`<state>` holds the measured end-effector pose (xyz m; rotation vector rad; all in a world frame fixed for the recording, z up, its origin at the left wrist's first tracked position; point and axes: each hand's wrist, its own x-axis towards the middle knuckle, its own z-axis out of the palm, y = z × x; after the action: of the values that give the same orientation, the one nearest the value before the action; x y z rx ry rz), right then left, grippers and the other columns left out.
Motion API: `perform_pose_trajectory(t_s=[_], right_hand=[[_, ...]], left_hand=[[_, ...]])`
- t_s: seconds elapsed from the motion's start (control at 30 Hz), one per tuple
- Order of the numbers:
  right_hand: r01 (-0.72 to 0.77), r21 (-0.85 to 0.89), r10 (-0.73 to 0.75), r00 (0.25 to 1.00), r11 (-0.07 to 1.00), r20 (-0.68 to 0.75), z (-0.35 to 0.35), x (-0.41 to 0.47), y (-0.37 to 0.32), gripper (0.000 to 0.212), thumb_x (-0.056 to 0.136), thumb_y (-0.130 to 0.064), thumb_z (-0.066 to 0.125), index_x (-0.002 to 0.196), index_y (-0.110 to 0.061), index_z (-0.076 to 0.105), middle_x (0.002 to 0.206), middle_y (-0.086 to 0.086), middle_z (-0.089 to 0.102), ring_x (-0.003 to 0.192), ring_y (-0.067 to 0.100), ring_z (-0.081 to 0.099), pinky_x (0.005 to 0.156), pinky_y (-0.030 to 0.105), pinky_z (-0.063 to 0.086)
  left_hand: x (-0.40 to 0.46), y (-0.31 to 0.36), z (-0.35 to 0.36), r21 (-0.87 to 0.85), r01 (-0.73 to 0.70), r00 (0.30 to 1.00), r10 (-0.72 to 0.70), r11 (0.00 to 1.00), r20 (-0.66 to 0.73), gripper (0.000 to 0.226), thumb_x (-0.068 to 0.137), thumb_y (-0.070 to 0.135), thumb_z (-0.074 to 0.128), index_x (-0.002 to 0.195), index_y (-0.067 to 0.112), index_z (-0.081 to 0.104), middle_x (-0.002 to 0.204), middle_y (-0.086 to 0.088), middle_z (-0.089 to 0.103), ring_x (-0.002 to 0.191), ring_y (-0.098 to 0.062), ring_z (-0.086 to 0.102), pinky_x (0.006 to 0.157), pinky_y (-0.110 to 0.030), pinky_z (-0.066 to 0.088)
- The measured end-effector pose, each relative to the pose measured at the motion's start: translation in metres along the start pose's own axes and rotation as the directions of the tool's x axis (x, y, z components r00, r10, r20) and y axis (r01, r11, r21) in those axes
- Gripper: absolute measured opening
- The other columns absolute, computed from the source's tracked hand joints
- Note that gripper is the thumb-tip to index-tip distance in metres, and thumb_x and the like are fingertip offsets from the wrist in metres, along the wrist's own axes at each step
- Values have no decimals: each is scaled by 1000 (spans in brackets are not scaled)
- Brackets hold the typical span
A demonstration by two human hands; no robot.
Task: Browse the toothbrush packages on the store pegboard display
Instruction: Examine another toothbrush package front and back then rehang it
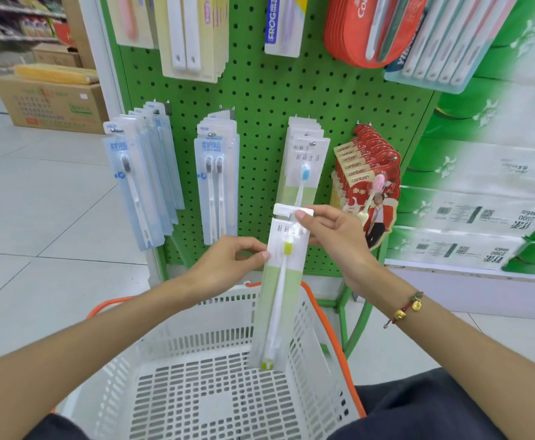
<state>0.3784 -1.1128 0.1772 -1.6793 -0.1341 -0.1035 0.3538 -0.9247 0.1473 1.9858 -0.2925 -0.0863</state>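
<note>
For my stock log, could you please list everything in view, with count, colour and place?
held pack: one, green-white, yellow-green brush, above the basket
basket: one, white, orange handles, at the knees
pegboard: one, green, ahead
blue packs: two hooks, lower left
blue-brush packs: one stack, lower middle
red packs: one stack, lower right
top packs: several hooks, mixed colours
tissue packs: many, green-white, right
boxes: several, brown, far left
bracelet: one, red-gold, right wrist
left hand: pinches the pack's edge
right hand: pinches its top
</note>
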Motion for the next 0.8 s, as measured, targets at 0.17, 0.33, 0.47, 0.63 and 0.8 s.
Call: perform_pose_trajectory(t_s=[0.17,0.33,0.47,0.63,0.8], right_hand=[[7,30,-5,997,1000,-71,5,2,-2,22,87,-24,71,106,-14,70,85,-4,76,82,3,69,72,18,54],[-20,-76,21,1000,997,11,10,0,2,26,86,-35,71,108,-20,69,88,-8,76,82,-1,68,74,16,52],[-43,-91,42,999,995,-13,12,3,5,25,89,-36,67,102,-15,71,83,-9,72,71,-1,62,78,17,50],[-56,-36,55,998,998,-4,11,7,7,27,98,-32,55,100,-11,72,82,-12,70,68,-2,57,69,8,49],[-10,-80,14,999,997,46,15,6,7,27,101,-29,48,114,-15,67,107,-1,71,90,7,62,74,9,50]], left_hand=[[4,1,3,-140,48,999,-48,989,3,11,96,27,57,98,23,67,99,9,72,90,-6,66,83,-20,50],[5,1,2,-166,45,996,-57,985,-71,13,95,26,59,100,20,69,96,6,73,80,-4,64,76,-18,50],[7,4,4,-233,47,988,-80,971,-135,12,95,23,59,99,19,69,95,4,74,80,-8,66,72,-17,54],[7,8,4,-282,44,986,-88,958,-143,14,95,24,59,103,18,69,95,2,74,81,-13,69,76,-21,57],[6,10,6,-337,41,983,-99,941,-157,12,95,23,58,102,19,68,95,1,74,79,-13,70,74,-21,57]])
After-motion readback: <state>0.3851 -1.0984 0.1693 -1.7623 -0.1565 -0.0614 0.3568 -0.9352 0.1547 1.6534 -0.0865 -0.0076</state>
